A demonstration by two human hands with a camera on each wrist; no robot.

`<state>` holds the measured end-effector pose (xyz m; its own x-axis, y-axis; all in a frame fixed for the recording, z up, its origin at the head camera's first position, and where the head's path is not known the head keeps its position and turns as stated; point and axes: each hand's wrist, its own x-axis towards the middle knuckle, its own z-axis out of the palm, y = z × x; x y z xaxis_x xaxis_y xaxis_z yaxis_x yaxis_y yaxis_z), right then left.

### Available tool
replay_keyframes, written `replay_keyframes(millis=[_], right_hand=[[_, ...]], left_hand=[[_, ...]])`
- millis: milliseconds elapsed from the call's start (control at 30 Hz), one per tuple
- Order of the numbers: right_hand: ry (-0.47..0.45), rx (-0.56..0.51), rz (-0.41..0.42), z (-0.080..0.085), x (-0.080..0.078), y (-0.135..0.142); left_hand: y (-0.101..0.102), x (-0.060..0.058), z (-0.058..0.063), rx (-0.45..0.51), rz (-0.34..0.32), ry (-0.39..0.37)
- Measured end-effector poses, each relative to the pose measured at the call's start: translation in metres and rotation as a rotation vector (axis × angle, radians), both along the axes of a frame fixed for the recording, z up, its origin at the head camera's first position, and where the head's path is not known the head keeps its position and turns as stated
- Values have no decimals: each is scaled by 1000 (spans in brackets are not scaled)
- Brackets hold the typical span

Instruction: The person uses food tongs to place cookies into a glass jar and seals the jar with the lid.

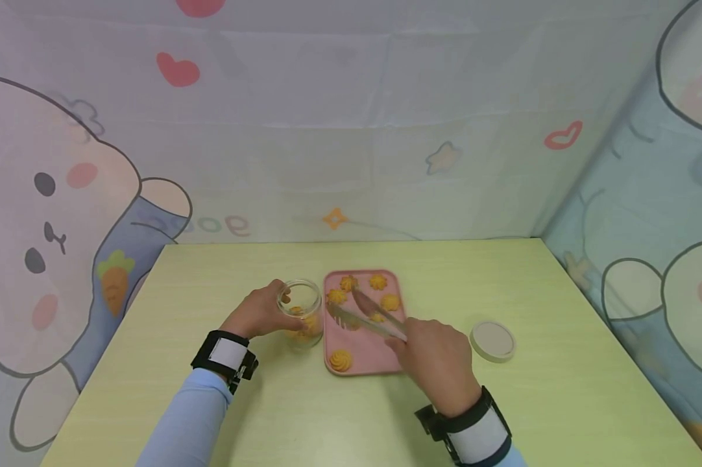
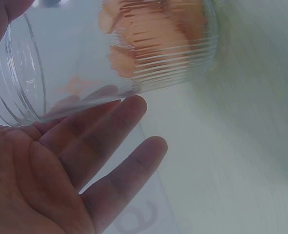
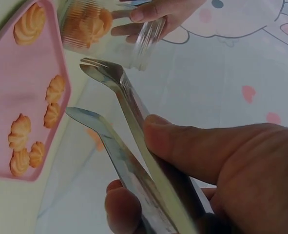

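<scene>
My left hand holds an open glass jar by its side, thumb and fingers on opposite sides of the glass. Several piped butter cookies lie in the bottom of the jar. In my right hand is a pair of metal tongs, gripped between thumb and fingers. The tips of the tongs stand apart with nothing between them, over a pink tray in the head view. On that tray lie several swirled yellow cookies, one alone at its near left corner.
A round white lid lies on the light yellow table, right of the tray. The jar is close against the tray's left edge. Printed cloth hangs behind the table and along its right side.
</scene>
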<state>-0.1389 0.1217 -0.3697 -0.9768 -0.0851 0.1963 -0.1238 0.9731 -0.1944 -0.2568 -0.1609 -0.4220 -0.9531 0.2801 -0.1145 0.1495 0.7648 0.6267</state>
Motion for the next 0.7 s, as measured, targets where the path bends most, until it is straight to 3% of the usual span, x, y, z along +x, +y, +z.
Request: replay_keyframes(millis=[233, 567, 700], right_hand=[[-143, 34, 37, -1, 4, 1], [-178, 72, 52, -4, 6, 0], [-135, 85, 34, -8, 2, 1]], left_hand=[[-1, -1, -1, -3, 2, -6], [-2, 0, -1, -2, 0, -9], [-1, -1, -1, 0, 0, -9]])
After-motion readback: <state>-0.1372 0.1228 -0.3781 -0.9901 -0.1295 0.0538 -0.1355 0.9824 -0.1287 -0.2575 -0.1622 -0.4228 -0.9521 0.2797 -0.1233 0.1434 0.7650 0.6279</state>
